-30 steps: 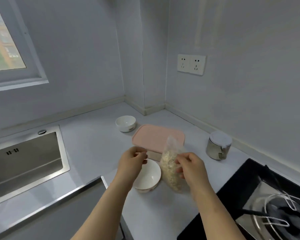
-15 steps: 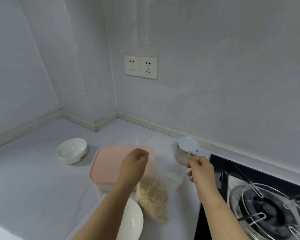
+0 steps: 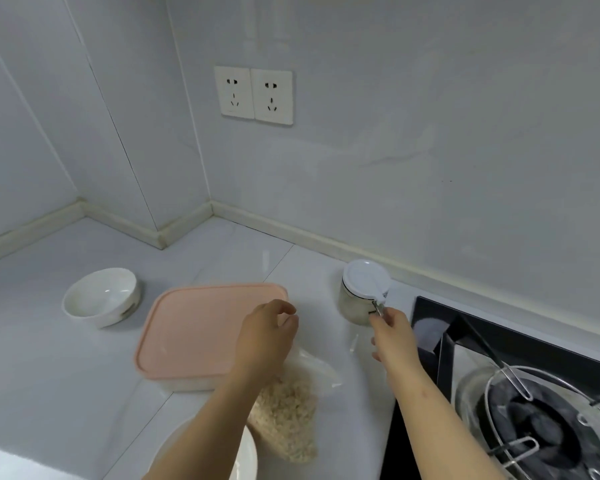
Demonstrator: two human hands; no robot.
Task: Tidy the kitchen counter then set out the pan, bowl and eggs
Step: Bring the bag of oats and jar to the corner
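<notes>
The right hand (image 3: 394,332) pinches the wire clasp (image 3: 378,306) of the glass jar (image 3: 359,301); a sideways tug could topple it. At its eight o'clock, the left hand (image 3: 267,336) curls, hold unclear.

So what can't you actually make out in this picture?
Head view:
The near bowl: cut by bottom edge, under left forearm.
Whether the left hand pinches the bag: hidden by its own back.
Contents of the jar: blurred behind cloudy glass.
Part of the pot: cropped by right edge.
</notes>
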